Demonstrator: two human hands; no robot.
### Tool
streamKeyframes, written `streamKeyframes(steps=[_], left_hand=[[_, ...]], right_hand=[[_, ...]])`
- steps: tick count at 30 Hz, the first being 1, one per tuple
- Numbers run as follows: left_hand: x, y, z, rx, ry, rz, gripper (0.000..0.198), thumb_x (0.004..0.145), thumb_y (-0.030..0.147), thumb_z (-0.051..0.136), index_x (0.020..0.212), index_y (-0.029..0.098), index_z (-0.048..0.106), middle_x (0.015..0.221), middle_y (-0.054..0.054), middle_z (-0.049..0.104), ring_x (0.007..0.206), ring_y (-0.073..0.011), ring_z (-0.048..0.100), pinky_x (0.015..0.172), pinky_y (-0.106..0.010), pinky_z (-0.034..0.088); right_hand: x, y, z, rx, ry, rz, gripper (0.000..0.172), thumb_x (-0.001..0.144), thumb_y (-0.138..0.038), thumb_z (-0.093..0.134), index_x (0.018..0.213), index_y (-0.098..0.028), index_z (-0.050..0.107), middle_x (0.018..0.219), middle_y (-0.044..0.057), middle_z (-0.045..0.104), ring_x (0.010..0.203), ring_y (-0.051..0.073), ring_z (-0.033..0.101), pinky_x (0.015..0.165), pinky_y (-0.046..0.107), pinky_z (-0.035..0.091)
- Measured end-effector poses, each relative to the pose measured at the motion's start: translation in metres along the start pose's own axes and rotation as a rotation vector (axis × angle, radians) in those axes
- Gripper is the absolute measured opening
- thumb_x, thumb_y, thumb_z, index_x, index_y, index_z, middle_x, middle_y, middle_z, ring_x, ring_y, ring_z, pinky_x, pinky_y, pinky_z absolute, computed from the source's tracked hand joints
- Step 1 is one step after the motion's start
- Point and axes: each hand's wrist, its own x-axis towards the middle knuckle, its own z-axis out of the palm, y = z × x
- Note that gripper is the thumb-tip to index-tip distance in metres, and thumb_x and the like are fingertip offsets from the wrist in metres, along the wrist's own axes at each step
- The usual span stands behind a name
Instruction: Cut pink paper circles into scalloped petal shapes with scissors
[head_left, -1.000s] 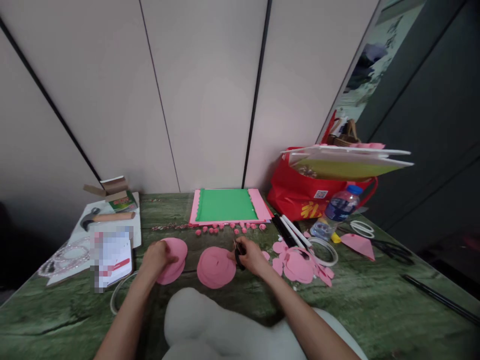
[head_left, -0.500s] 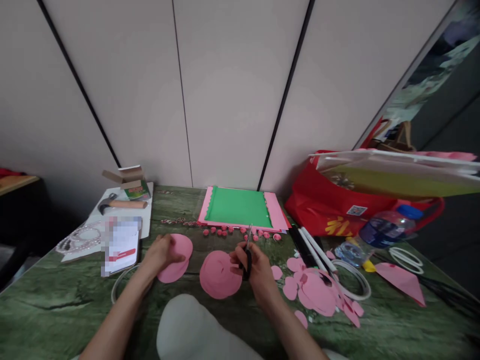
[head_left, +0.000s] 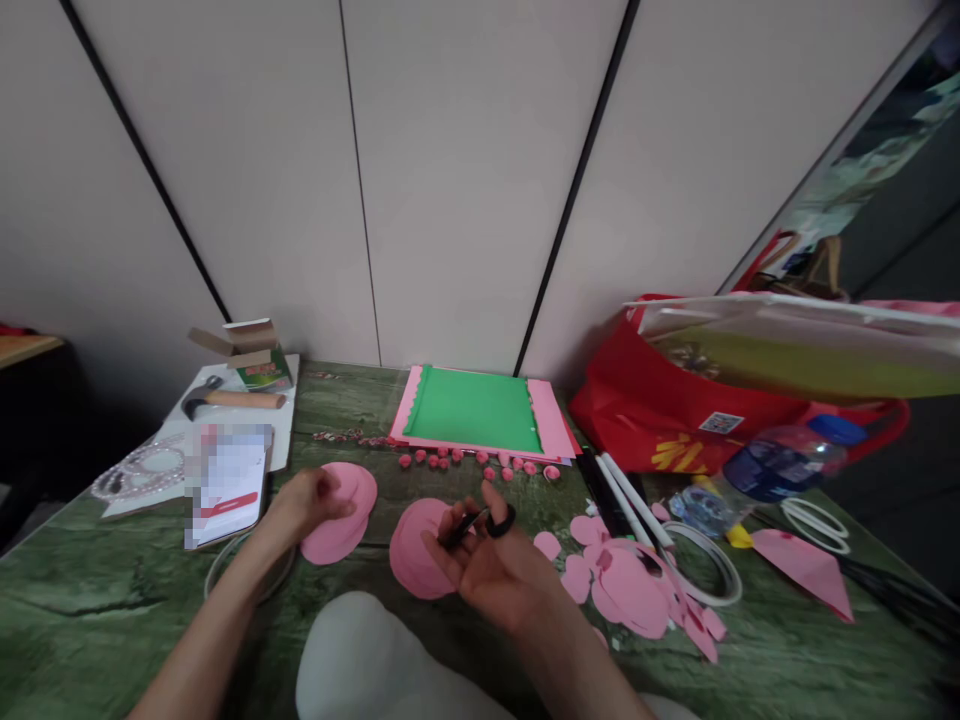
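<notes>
My left hand point(head_left: 304, 503) rests on a stack of pink paper discs point(head_left: 341, 512) on the green table, fingers curled over its edge. My right hand point(head_left: 480, 555) is turned palm up and holds small black-handled scissors point(head_left: 480, 525), thumb through a loop, blades pointing left over a second pink disc point(head_left: 412, 545). A row of small pink paper rosettes point(head_left: 480, 462) lies just beyond, in front of a green sheet on pink paper point(head_left: 474, 412).
Pink cut-out petals point(head_left: 630, 590), white rings point(head_left: 705, 560), black and white sticks point(head_left: 619, 490), a water bottle point(head_left: 772, 465) and a red bag point(head_left: 675, 410) lie right. A booklet point(head_left: 225, 485), hammer point(head_left: 232, 400) and small box point(head_left: 251, 360) lie left. A white cushion point(head_left: 375, 660) sits at my lap.
My right hand has lifted off the disc and rolled palm up, swinging the scissors from upright to lying sideways. The left hand stays on the left discs.
</notes>
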Motion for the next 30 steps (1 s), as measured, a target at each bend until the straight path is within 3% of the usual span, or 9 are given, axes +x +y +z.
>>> streamKeyframes(steps=[6,12,18,22,25,28,30], left_hand=[[0.002,-0.006,0.001,0.04,-0.03,0.035,0.013,0.058,0.031,0.056,0.054,0.018,0.055,0.052,0.0,0.057,0.052,-0.0167,0.053,0.05,-0.024,0.035],[-0.002,0.0,-0.003,0.081,-0.002,0.005,0.019,0.062,0.028,0.053,0.045,0.019,0.05,0.042,0.001,0.051,0.046,-0.0154,0.05,0.046,-0.024,0.031],[-0.008,0.012,-0.009,0.126,0.05,-0.012,0.024,0.064,0.035,0.055,0.045,0.021,0.048,0.045,-0.001,0.053,0.05,-0.0183,0.054,0.047,-0.025,0.032],[-0.013,0.019,-0.014,0.175,0.135,-0.043,0.029,0.069,0.045,0.052,0.051,0.022,0.048,0.057,-0.005,0.061,0.061,-0.024,0.059,0.049,-0.027,0.031],[-0.018,0.023,-0.017,0.164,0.188,-0.067,0.03,0.069,0.048,0.053,0.054,0.022,0.049,0.059,-0.005,0.061,0.063,-0.0248,0.06,0.05,-0.028,0.033],[-0.024,0.033,-0.018,0.002,0.409,0.024,0.03,0.072,0.047,0.052,0.056,0.022,0.048,0.058,-0.002,0.059,0.06,-0.0212,0.057,0.053,-0.028,0.036],[-0.031,0.043,-0.014,-0.262,0.548,0.114,0.025,0.075,0.043,0.051,0.063,0.021,0.048,0.056,0.001,0.055,0.056,-0.0171,0.055,0.055,-0.027,0.039]], right_hand=[[0.003,0.004,-0.002,-0.006,0.011,-0.018,0.025,0.087,-0.033,0.053,0.066,-0.018,0.05,0.054,-0.004,0.058,0.051,0.012,0.058,0.063,0.035,0.05],[-0.003,0.014,-0.004,0.025,-0.015,-0.014,0.03,0.088,-0.03,0.051,0.06,-0.017,0.049,0.049,-0.004,0.056,0.047,0.011,0.056,0.061,0.031,0.048],[0.002,0.019,-0.007,-0.174,-0.096,-0.135,0.026,0.078,-0.023,0.061,0.055,-0.015,0.052,0.046,-0.005,0.054,0.043,0.007,0.051,0.058,0.024,0.048],[0.013,0.029,-0.012,-0.396,-0.214,-0.305,0.025,0.058,-0.023,0.076,0.058,-0.016,0.052,0.048,-0.006,0.055,0.044,0.007,0.049,0.051,0.021,0.045],[0.026,0.039,-0.02,-0.476,-0.298,-0.402,0.03,0.051,-0.027,0.08,0.064,-0.016,0.055,0.05,-0.006,0.056,0.046,0.007,0.05,0.047,0.019,0.041],[0.044,0.042,-0.03,-0.575,-0.26,-0.536,0.037,0.05,-0.033,0.081,0.07,-0.015,0.055,0.05,-0.006,0.057,0.044,0.008,0.05,0.046,0.02,0.04],[0.055,0.04,-0.035,-0.594,-0.244,-0.59,0.039,0.049,-0.033,0.082,0.071,-0.015,0.055,0.051,-0.003,0.061,0.044,0.008,0.052,0.046,0.019,0.038]])
